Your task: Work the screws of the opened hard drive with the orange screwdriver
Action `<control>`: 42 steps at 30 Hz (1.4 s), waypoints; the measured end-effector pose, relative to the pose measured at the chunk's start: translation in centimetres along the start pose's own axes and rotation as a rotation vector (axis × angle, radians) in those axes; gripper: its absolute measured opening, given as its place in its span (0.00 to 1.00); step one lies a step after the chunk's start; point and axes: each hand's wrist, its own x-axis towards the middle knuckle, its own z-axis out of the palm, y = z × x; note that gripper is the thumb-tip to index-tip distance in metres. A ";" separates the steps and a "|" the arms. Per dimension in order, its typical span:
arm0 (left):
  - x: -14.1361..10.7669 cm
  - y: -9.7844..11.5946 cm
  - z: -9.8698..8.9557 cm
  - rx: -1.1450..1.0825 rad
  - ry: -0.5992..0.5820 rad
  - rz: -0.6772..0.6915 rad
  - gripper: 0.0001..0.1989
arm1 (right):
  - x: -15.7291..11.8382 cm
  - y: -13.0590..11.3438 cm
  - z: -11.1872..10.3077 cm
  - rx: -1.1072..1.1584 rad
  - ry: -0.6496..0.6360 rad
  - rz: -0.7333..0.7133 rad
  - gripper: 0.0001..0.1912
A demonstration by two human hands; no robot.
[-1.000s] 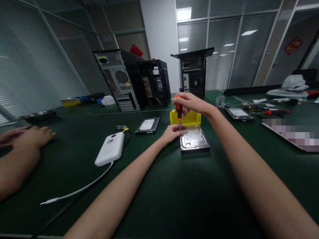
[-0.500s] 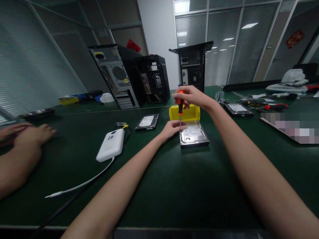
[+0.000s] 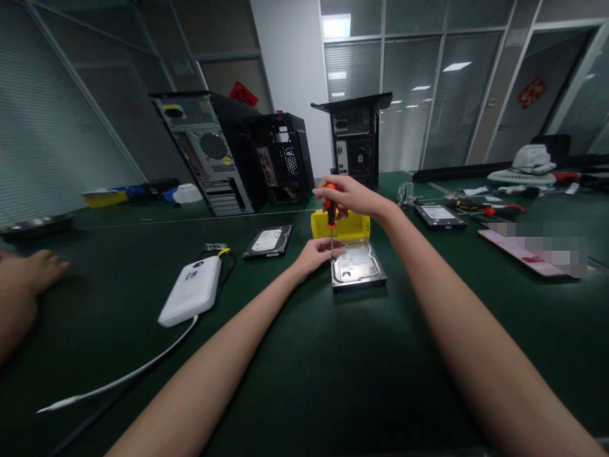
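A silver hard drive (image 3: 358, 265) lies flat on the green table in front of me. My left hand (image 3: 316, 252) grips its left edge, the fingertips reaching onto the top near the upper left corner. Held upright in the closed fingers of my right hand (image 3: 346, 194) is a screwdriver (image 3: 332, 216) with an orange and black handle. Its tip meets the drive's left edge beside my left fingers; the exact screw there is too small to make out. Directly behind the drive stands a yellow case (image 3: 354, 226), partly covered by my right hand.
A second hard drive (image 3: 268, 242) and a white power bank (image 3: 191, 292) with cables lie left. Computer towers (image 3: 233, 152) stand behind. Another drive (image 3: 440, 214), pliers (image 3: 505, 211) and a pink-edged phone-like slab (image 3: 518, 249) are right. Another person's hand (image 3: 40, 270) rests far left.
The whole view has shifted slightly, so things sit further left and a bit lower. My hands keep their places on the drive and screwdriver. The other person's hand has drawn left.
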 end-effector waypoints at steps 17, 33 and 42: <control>-0.1 0.6 -0.1 -0.060 0.032 -0.034 0.16 | 0.2 -0.4 0.2 0.067 -0.014 -0.008 0.16; -0.6 1.0 0.0 -0.106 0.075 -0.041 0.16 | 0.3 -0.2 0.9 0.060 -0.019 -0.013 0.12; -0.6 1.1 0.2 -0.133 0.054 -0.044 0.18 | 0.4 0.5 1.3 0.071 0.023 -0.015 0.22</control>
